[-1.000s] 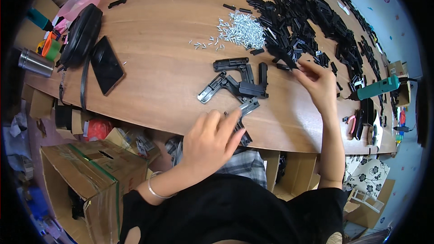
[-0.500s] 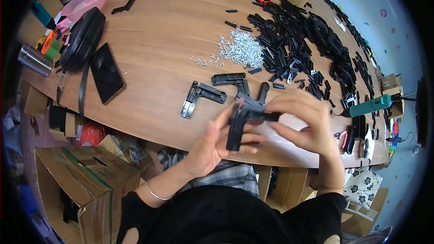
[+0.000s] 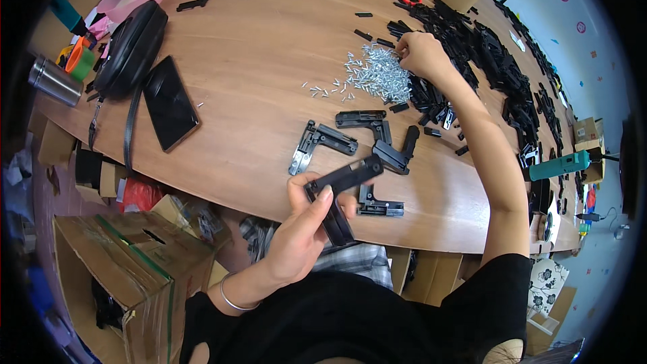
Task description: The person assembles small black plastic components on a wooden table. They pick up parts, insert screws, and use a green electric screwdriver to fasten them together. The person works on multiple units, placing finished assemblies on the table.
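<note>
One bracket [image 3: 345, 176] gripped in left hand [image 3: 300, 246] over near edge of worktop [image 3: 249, 81]: hold steady. Right hand [image 3: 426, 57] by screws [image 3: 374, 75], pinch unclear.

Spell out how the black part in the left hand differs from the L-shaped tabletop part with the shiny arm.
The held part is raised in the left hand; the tabletop part lies untouched on the wood. The held part looks mostly black; the tabletop part's near arm shines silvery grey. Both look L-shaped.
</note>
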`<state>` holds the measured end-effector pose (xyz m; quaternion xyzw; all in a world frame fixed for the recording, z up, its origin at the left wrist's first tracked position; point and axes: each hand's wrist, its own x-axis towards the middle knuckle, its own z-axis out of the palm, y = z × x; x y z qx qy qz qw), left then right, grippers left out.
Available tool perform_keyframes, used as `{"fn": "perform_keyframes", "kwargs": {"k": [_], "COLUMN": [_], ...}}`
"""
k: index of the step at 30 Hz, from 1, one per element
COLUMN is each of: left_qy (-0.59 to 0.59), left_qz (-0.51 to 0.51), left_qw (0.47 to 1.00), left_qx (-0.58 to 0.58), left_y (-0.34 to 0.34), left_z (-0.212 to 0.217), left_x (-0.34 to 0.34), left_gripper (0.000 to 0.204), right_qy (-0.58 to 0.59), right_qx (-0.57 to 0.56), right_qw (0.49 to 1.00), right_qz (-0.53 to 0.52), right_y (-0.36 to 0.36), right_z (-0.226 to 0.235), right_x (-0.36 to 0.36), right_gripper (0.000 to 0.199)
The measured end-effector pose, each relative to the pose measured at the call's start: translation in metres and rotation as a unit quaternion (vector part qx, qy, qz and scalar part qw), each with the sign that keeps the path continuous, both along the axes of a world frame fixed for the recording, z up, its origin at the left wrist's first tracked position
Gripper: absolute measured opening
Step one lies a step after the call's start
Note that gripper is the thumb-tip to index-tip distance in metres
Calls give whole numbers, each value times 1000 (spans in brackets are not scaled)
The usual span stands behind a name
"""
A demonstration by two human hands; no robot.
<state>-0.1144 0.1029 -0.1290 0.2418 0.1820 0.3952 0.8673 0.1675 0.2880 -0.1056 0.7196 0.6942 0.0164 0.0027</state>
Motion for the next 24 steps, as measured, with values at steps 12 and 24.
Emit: {"fn": "perform_keyframes", "kwargs": {"k": [12, 24], "left_qy": [22, -8], "left_qz": [-44, -61], "left_qw": [997, 997], "left_qx": [-65, -41], "left_y": [0, -24], "left_z": [8, 5], "left_x": [9, 33], "left_gripper": [41, 38], "right_qy": [245, 313], "right_qx": [75, 248], "right_qw": [966, 908], "right_qz": [-27, 124], "right_y": [-81, -264], "right_z": [30, 29], "right_x": [17, -74], "right_gripper": [13, 20]}}
